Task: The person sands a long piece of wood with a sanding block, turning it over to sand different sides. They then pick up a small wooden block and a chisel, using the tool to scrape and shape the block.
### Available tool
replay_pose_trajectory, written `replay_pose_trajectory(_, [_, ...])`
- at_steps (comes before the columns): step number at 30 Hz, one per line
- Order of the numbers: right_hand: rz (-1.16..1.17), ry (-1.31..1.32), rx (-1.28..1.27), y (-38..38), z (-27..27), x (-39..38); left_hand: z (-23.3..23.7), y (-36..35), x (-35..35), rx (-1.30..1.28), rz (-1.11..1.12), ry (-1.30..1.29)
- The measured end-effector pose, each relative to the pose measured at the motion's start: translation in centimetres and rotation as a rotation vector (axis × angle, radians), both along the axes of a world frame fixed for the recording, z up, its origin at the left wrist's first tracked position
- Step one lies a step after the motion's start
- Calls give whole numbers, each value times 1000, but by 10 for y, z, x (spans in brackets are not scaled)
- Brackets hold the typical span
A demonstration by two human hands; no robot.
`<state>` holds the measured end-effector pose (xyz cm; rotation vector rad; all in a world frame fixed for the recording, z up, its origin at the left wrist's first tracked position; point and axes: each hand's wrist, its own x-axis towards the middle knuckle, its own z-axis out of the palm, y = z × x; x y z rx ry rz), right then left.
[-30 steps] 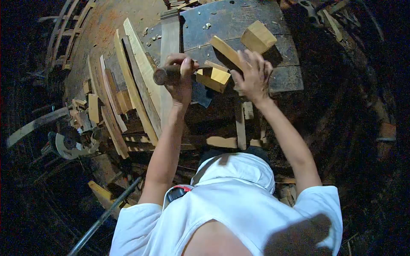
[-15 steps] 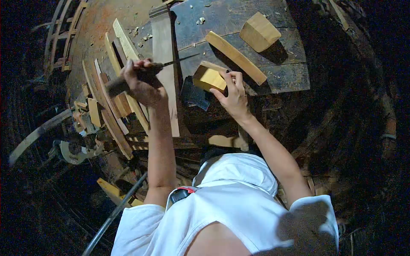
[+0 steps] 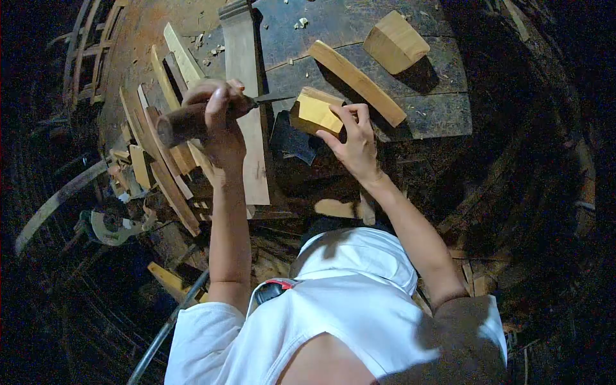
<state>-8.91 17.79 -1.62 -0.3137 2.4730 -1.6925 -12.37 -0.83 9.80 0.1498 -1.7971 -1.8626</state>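
Note:
My left hand (image 3: 221,106) is wrapped round the thick wooden handle of a chisel (image 3: 274,99), whose narrow metal blade points right. The blade's end comes up to the near-left upper edge of a small, angular wooden block (image 3: 316,113); whether it touches cannot be made out. My right hand (image 3: 357,141) grips that block from its right side between thumb and fingers. Beneath the block lies a dark flat piece (image 3: 292,138). A curved wooden strip (image 3: 359,83) rests just beyond my right hand, with a larger faceted wooden block (image 3: 396,43) further back.
The dark workbench (image 3: 436,115) carries scattered wood shavings (image 3: 300,24). A long, shaped pale board (image 3: 247,83) runs past my left hand. Several wooden strips (image 3: 160,160) lie to the left. A metal bar (image 3: 154,346) slants at the lower left, near a C-shaped piece (image 3: 109,231).
The block has turned in my right hand, showing its bright face upward more. My left hand has rolled the chisel and lowered its blade towards the block's edge. The view has shifted slightly.

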Motion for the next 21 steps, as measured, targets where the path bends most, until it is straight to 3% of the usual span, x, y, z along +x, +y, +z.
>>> replay_pose_trajectory(1, [0, -1, 1, 0, -1, 0, -1, -5, 0, 51, -79, -11])
replay_pose_trajectory(5, [5, 6, -1, 2, -2, -1, -4, -1, -4, 33, -15, -2])
replay_pose_trajectory(21, [4, 15, -1, 4, -6, -2, -10, 15, -13, -2, -119, -81])
